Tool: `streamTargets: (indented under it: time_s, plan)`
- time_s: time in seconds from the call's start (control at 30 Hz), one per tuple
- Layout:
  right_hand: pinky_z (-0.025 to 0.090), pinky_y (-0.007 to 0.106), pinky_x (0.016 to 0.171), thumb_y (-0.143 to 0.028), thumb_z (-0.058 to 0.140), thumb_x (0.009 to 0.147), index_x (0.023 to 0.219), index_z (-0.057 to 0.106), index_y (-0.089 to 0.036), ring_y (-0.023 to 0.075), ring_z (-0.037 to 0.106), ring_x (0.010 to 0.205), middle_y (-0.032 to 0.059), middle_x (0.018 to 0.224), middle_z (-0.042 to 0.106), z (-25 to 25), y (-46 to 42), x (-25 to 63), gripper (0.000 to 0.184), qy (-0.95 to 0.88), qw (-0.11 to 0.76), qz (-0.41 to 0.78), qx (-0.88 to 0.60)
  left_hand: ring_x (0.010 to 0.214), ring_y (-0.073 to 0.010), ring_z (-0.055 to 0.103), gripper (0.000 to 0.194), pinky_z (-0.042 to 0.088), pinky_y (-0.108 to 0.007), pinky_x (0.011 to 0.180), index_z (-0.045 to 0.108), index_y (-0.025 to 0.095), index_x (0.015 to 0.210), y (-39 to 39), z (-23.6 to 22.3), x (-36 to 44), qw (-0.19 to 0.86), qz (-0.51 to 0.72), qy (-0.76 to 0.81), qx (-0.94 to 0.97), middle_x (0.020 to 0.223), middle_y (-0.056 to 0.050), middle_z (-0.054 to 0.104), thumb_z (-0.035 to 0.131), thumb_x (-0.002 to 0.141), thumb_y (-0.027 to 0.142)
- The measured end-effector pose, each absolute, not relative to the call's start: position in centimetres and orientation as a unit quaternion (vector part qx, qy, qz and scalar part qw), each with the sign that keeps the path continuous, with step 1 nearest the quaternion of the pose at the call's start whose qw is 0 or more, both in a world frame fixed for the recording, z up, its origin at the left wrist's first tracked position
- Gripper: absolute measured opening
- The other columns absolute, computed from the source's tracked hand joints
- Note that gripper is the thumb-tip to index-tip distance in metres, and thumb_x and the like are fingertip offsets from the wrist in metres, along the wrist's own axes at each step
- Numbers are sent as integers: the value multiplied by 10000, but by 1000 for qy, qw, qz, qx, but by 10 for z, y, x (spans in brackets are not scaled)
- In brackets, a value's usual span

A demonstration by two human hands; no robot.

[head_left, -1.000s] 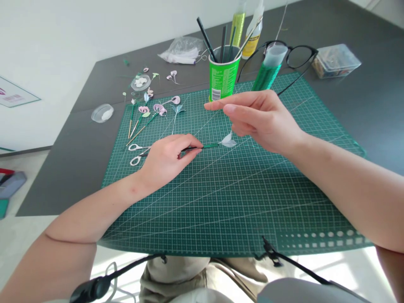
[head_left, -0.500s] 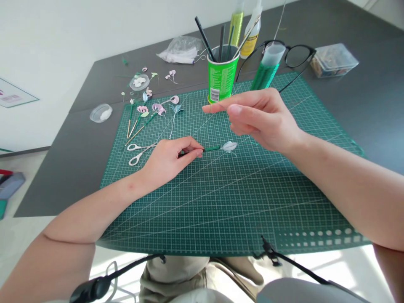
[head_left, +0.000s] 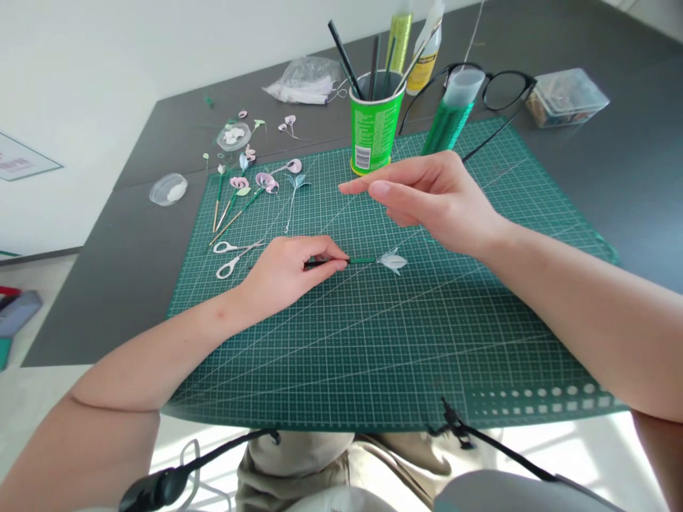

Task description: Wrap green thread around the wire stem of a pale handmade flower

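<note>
My left hand (head_left: 299, 274) pinches a thin dark stick with a green-wrapped end (head_left: 363, 260), held level just above the mat. At its tip is a pale blue-white flower (head_left: 393, 262) with pointed petals, facing right. My right hand (head_left: 435, 199) hovers above and to the right of the flower, apart from it. Its index finger points left, the thumb presses along it and the other fingers curl under. Whatever lies between those fingers is too fine to make out. Behind the right hand stands a spool of shiny green thread (head_left: 448, 121), partly covered by it.
A green cutting mat (head_left: 373, 355) covers the table front. White-handled scissors (head_left: 228, 267) lie left of my left hand, below several small flowers on sticks (head_left: 265, 182). Farther back are a green cup (head_left: 371, 135) with tools, eyeglasses (head_left: 506, 91) and a clear box (head_left: 566, 98).
The flower has turned about the stick's axis and shifted slightly right and down, its petals now showing more spread. My right hand has moved slightly left.
</note>
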State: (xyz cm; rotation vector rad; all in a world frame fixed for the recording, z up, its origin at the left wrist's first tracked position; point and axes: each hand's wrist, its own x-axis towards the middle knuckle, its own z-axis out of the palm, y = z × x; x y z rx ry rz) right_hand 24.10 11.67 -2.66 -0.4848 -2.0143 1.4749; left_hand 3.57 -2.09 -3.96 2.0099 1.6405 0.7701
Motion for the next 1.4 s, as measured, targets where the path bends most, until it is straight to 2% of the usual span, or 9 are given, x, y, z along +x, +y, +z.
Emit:
streamTargets:
  time_s: [0.13, 0.23, 0.33, 0.5, 0.63, 0.7, 0.77, 1.17, 1.4]
  plan:
    - [452, 308, 593, -431, 708, 985, 1118, 849, -198, 175, 578, 700, 2, 606, 537, -29, 118, 238, 303, -762, 296, 541, -197, 756, -136, 737, 76, 532, -245, 713, 816, 225, 934, -21, -40, 34, 208, 283, 589, 728, 877, 27, 823, 753, 965, 255]
    - [478, 318, 625, -410, 697, 989, 1103, 856, -201, 187, 623, 752, 14, 636, 581, -29, 118, 237, 287, -773, 290, 528, -199, 742, -132, 728, 38, 536, -237, 692, 809, 224, 915, -23, -38, 35, 211, 289, 587, 726, 849, 29, 808, 782, 940, 228]
    - [434, 314, 593, -382, 679, 997, 1102, 858, -201, 168, 574, 684, -1, 600, 543, -29, 118, 237, 275, -783, 277, 517, -208, 733, -125, 721, 14, 546, -228, 691, 801, 217, 919, -25, -36, 37, 218, 290, 592, 720, 848, 31, 800, 809, 920, 207]
    - [327, 308, 544, -362, 660, 1024, 1109, 844, -194, 124, 385, 550, -43, 538, 408, -29, 118, 236, 263, -793, 254, 507, -223, 743, -121, 717, 43, 563, -225, 720, 793, 205, 925, -29, -33, 40, 210, 297, 591, 720, 856, 28, 796, 832, 907, 203]
    - [252, 342, 532, -476, 369, 1149, 1118, 833, -164, 126, 254, 495, -47, 494, 293, -28, 119, 237, 560, -781, 213, 545, -217, 764, -131, 721, 37, 575, -239, 740, 797, 211, 930, -31, -32, 42, 193, 299, 587, 727, 867, 23, 798, 827, 910, 206]
    - [228, 358, 525, -553, 239, 1156, 1130, 830, -155, 138, 214, 481, -44, 471, 262, -28, 119, 238, 713, -772, 195, 564, -217, 777, -133, 724, 40, 578, -239, 743, 791, 209, 924, -31, -31, 42, 180, 303, 581, 734, 870, 22, 799, 824, 909, 192]
    - [225, 363, 516, -607, 196, 1143, 1131, 826, -149, 145, 191, 473, -42, 458, 259, -28, 120, 238, 779, -764, 187, 574, -226, 790, -135, 728, 47, 580, -241, 746, 785, 208, 921, -31, -31, 42, 168, 308, 574, 740, 872, 21, 800, 819, 909, 178]
    - [235, 337, 466, -623, 180, 1137, 1017, 818, -150, 131, 187, 428, -51, 427, 252, -32, 121, 233, 802, -760, 133, 587, -246, 781, -153, 740, 32, 632, -268, 763, 787, 231, 916, -33, -33, 43, 167, 331, 598, 711, 876, 1, 792, 816, 913, 245]
    - [366, 318, 526, -660, 196, 1124, 987, 810, -162, 122, 289, 444, -31, 459, 289, -37, 124, 232, 802, -767, 132, 569, -265, 798, -155, 739, 76, 647, -266, 750, 773, 228, 930, -32, -37, 41, 189, 352, 621, 675, 908, -9, 776, 827, 882, 251]
